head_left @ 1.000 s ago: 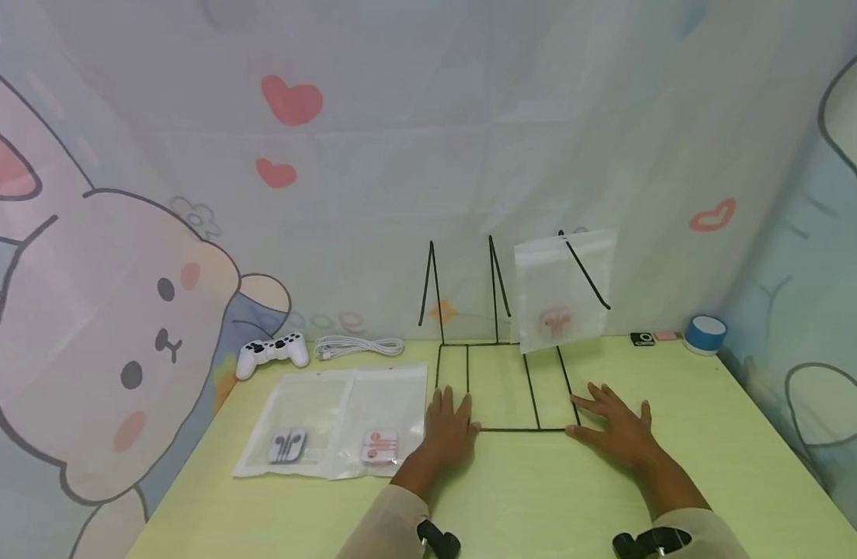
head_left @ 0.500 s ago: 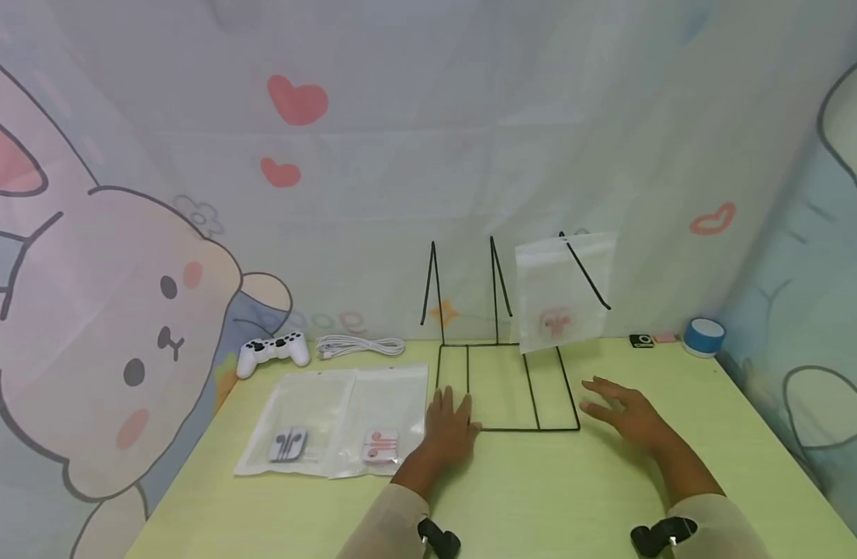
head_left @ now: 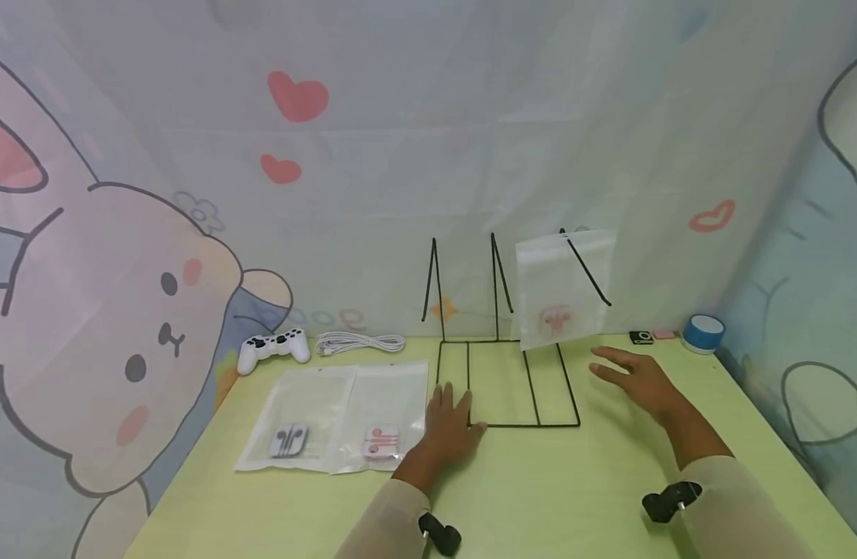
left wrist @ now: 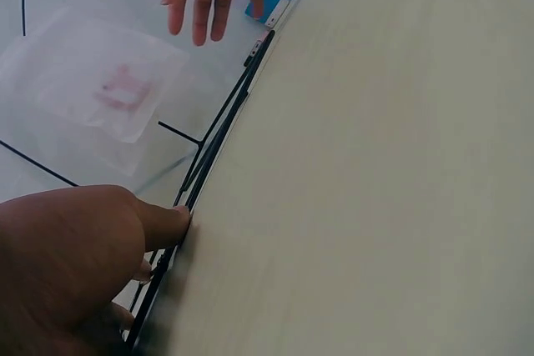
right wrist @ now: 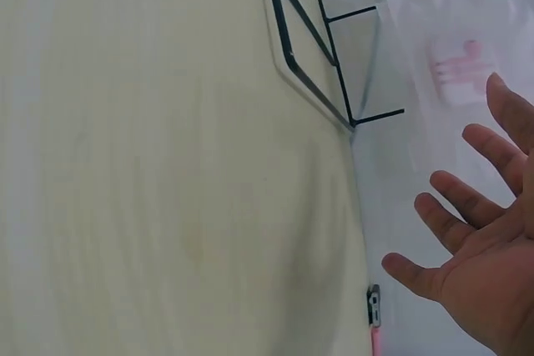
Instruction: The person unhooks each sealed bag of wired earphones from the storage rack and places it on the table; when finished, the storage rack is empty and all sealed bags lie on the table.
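Note:
A black wire display rack point(head_left: 533, 425) stands on the table, with three upright prongs at its back. From its right prong hangs a clear zip bag point(head_left: 567, 279) with pink earphones inside. My left hand point(head_left: 451, 425) rests on the front left corner of the rack's base, fingers straight and thumb at the front wire in the left wrist view. My right hand point(head_left: 641, 380) is raised to the right of the rack, fingers spread and holding nothing. In the right wrist view, the hanging bag point(right wrist: 417, 64) shows beyond the fingers.
Two more zip bags point(head_left: 331, 396), holding white-cased earphones, lie left of the rack. Behind them are a white game controller point(head_left: 273, 351) and a coiled white cable point(head_left: 360, 343). At the back right sit a small black player point(head_left: 641, 338), a pink item point(head_left: 664, 335) and blue tape point(head_left: 704, 334).
My right hand has let go of the rack's right front corner and moved up and to the right. My left hand stays on the rack, which has not shifted.

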Motion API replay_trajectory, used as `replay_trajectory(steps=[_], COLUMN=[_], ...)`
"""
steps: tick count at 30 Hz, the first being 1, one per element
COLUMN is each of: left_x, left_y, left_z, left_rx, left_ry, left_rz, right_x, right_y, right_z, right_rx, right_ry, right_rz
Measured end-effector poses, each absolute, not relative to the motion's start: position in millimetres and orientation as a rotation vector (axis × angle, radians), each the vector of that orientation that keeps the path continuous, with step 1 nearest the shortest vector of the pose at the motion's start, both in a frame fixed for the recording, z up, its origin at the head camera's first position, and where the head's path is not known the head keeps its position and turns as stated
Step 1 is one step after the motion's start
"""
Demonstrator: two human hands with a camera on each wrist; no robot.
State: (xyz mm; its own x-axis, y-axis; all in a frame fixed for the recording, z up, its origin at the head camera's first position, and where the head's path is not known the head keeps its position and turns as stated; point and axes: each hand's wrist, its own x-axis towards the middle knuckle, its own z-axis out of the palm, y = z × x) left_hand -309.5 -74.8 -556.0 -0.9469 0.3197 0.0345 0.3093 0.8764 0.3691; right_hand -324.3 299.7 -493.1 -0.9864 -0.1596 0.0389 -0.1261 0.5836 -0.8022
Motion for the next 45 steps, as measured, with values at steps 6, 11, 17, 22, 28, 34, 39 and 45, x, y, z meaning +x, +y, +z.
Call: replay_trajectory(steps=[6,11,17,22,28,34,39,45], left_x=[-311.2,-312.2,-312.7,-313.4,-313.6,-312.9,-312.4,-309.2], left_y=[-73.5,-73.6,-74.5,-75.0,-74.3,-74.6,-74.9,-75.0], left_z=[-560.2,-559.5,-558.9,-556.2,-556.7,-558.0,-559.5,-560.0], left_rx=[0.501,0.496,0.483,0.477,0.500,0.482,0.493,0.530], left_ry=[3.010,3.013,3.009,3.022,3.015,3.006,3.009,3.018], left_rz=[0.592,0.606,0.587,0.569,0.577,0.594,0.628,0.690], right_x=[-331.8,-340.0,-351.3,-362.9,-371.5,-373.0,-372.1,-369.8], right_y=[300.1,299.3,297.2,294.6,292.4,288.1,285.8,285.7], right_z=[-484.9,-480.7,-470.7,-464.8,-463.3,-458.4,-453.4,-456.3], right_rx=[-0.227,-0.165,-0.153,-0.182,-0.169,-0.167,-0.158,-0.112], right_ry=[2.786,2.852,2.911,2.891,2.842,2.861,2.804,2.787], right_rz=[-1.485,-1.617,-1.679,-1.705,-1.761,-1.816,-1.871,-1.915])
